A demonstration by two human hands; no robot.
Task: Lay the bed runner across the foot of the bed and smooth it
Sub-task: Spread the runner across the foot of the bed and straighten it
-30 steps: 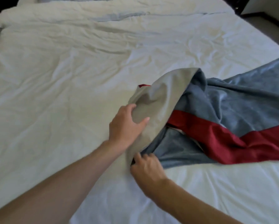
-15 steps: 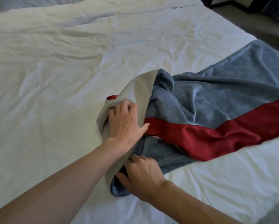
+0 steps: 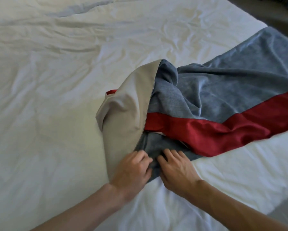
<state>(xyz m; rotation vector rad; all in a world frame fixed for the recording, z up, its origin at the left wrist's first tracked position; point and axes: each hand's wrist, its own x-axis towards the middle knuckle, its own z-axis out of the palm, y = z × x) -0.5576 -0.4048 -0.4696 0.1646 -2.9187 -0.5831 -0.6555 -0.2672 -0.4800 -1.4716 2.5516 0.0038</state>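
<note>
One bed (image 3: 56,114) fills the view, covered in one white, creased cover. On it lies one bed runner (image 3: 231,90) of grey-blue cloth. The runner comes in over the bed's right edge and stretches toward the middle, staying close to the near edge, where it ends in a rumpled heap and does not lie flat. One red band (image 3: 198,129) of shiny cloth runs along its length, twisted and folded where the heap begins. At the heaped end the runner is turned over, so that one wide flap of its beige lining (image 3: 128,114) faces up, with a small tip of the red showing past the flap's far side. Two hands work side by side at the near end of the heap, almost touching. The left hand (image 3: 131,170) has its fingers curled on the seam where beige lining meets grey cloth and grips the runner there, though it is a little blurred. The right hand (image 3: 176,169) has its fingers bent into the grey cloth just beside it and holds a fold of the same runner. Two bare forearms reach in from the near edge. Grey floor (image 3: 276,15) shows past the bed's far right corner.
</note>
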